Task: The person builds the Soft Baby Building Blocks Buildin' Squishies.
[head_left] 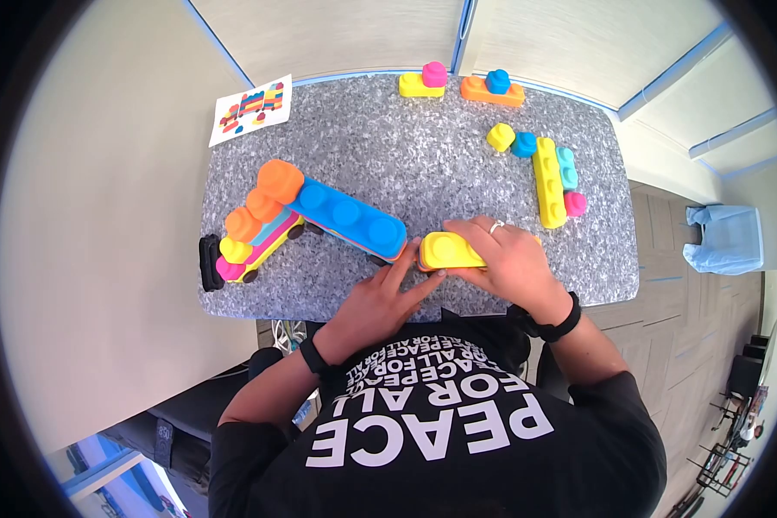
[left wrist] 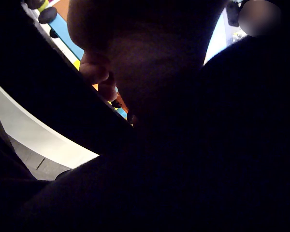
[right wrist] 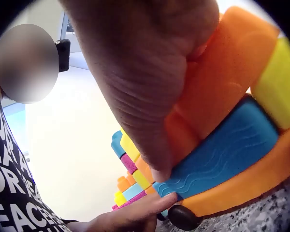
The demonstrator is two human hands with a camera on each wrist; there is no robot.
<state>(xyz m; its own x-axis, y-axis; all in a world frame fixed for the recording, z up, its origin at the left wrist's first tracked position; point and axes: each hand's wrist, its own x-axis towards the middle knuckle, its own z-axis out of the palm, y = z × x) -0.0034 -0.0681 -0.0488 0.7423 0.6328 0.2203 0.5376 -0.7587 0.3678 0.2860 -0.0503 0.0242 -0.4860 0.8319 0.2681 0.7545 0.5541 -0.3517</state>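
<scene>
My right hand [head_left: 518, 268] grips a toy train car built of blocks, with a yellow studded block [head_left: 447, 249] on top. In the right wrist view the car has an orange wheeled base [right wrist: 237, 193], a blue wavy block [right wrist: 222, 150] and an orange block [right wrist: 217, 82] under that hand. Straight, spread fingers of my left hand [head_left: 375, 306] touch the car's left end, one fingertip beside the blue block near a black wheel [right wrist: 182, 217]. Left of them stands another wheeled car topped by a long blue block [head_left: 345, 213]. The left wrist view is mostly dark.
A stepped car with orange blocks [head_left: 243, 224] stands at the left, by a black object [head_left: 210, 263]. A picture card [head_left: 250, 110] lies at the back left. Loose blocks include a long yellow block [head_left: 550, 183] at right and an orange block [head_left: 492, 91] at the back.
</scene>
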